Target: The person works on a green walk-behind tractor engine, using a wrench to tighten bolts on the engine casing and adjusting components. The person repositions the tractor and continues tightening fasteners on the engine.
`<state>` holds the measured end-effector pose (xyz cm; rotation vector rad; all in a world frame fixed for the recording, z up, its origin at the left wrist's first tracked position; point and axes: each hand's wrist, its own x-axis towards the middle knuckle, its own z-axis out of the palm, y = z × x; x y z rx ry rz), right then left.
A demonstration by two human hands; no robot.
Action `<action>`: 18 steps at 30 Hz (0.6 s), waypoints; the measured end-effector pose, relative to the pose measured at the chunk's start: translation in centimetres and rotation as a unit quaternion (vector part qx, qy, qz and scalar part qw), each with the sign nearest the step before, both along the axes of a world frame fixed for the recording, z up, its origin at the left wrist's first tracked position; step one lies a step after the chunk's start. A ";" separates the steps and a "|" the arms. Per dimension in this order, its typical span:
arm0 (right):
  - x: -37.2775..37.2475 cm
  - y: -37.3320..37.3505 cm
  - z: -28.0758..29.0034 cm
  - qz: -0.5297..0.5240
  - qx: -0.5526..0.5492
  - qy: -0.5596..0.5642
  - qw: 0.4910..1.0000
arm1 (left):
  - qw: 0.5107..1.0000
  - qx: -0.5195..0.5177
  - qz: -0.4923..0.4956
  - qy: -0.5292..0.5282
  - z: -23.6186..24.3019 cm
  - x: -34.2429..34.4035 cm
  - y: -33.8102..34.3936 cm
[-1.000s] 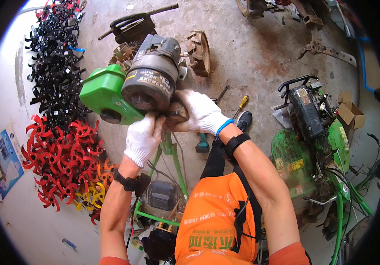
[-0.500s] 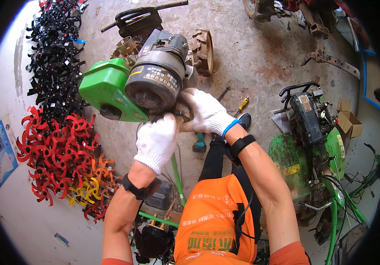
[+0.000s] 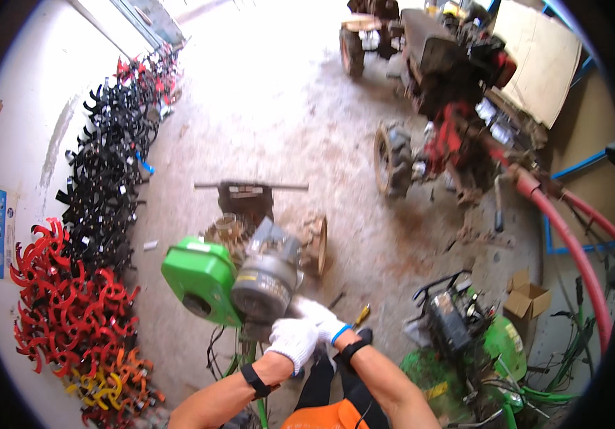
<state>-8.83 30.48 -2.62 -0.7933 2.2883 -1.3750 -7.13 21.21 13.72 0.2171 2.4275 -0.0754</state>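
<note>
Before me stands a small walk-behind machine with a grey and black engine (image 3: 263, 282) and a green tank (image 3: 199, 275) on its left. My left hand (image 3: 293, 339), in a white knit glove, is closed just below the engine's near end; whatever its fingers hold is hidden. My right hand (image 3: 319, 318), gloved the same way, lies close beside and beyond it, near the engine's right side. Motion smears its fingers, so their grip is not clear. Below the left hand runs a green handle bar (image 3: 248, 357).
Heaps of black (image 3: 111, 171) and red curved blades (image 3: 75, 307) line the left wall. To the right sits a dirty green machine (image 3: 457, 336) beside an open cardboard box (image 3: 527, 294). A red tractor (image 3: 457, 136) stands farther back. A yellow-handled screwdriver (image 3: 363, 314) lies near my feet.
My view has tilted up, bringing the far floor and the tractor in. My left hand has shifted right against the right hand, and both now sit lower beside the engine.
</note>
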 end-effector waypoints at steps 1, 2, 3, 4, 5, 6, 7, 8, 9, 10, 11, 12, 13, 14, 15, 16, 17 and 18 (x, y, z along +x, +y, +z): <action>0.0 0.0 -1.0 0.007 -0.028 -0.025 0.999 | 1.000 0.024 0.007 0.004 -0.6 -0.5 0.2; 0.1 -0.3 -1.9 0.032 -0.005 -0.063 0.998 | 0.999 0.036 0.008 -0.021 -1.3 -0.8 0.3; 0.3 -0.7 -2.9 0.062 -0.034 -0.157 0.985 | 0.997 0.036 -0.063 -0.036 -2.1 -1.3 0.3; 0.4 -1.1 -3.9 0.042 -0.088 -0.262 0.960 | 0.999 0.037 -0.020 -0.009 -2.8 -1.1 0.7; 0.5 -1.3 -4.9 0.011 -0.155 -0.325 0.933 | 0.999 0.026 -0.025 -0.037 -3.4 -1.0 0.8; 1.0 -1.3 -5.6 -0.047 -0.187 -0.400 0.896 | 0.998 0.018 -0.036 -0.048 -3.8 -0.8 1.0; 0.9 -1.4 -6.4 -0.039 -0.156 -0.392 0.906 | 0.998 0.025 0.028 -0.047 -4.1 -0.7 1.4; 1.0 -1.5 -7.0 -0.028 -0.161 -0.340 0.926 | 0.998 0.018 0.053 -0.039 -4.1 -0.6 1.6; 1.1 -1.1 -7.5 -0.009 -0.155 -0.294 0.943 | 0.996 0.010 0.077 -0.032 -4.0 -0.5 1.7; 1.2 -1.0 -7.8 0.001 -0.116 -0.296 0.948 | 0.994 0.016 0.104 -0.022 -3.7 -0.5 1.7; 1.1 -0.9 -8.1 -0.001 -0.124 -0.362 0.924 | 0.994 0.051 0.094 0.013 -3.2 -0.5 1.3; 1.2 -0.9 -8.2 -0.011 -0.181 -0.408 0.895 | 0.990 0.067 0.124 0.027 -2.8 -0.5 0.9; 1.1 -1.0 -8.3 -0.013 -0.202 -0.400 0.894 | 0.993 0.071 0.093 0.005 -2.3 -0.4 0.2; 1.1 -1.1 -8.3 0.003 -0.089 -0.290 0.953 | 0.995 0.061 0.077 -0.034 -2.1 -0.3 -0.3; 1.1 -1.3 -8.2 0.029 0.029 -0.111 0.993 | 0.998 0.049 0.023 -0.044 -1.9 -0.2 -0.8; 1.0 -1.4 -8.1 0.017 -0.026 -0.203 0.979 | 0.997 0.069 0.033 -0.030 -1.9 0.0 -1.2; 1.0 -1.5 -8.0 0.002 -0.097 -0.220 0.971 | 0.997 0.073 0.024 -0.019 -2.1 0.1 -1.2; 0.9 -1.6 -7.9 0.016 -0.081 -0.247 0.965 | 0.998 0.050 0.010 -0.020 -2.3 0.3 -1.1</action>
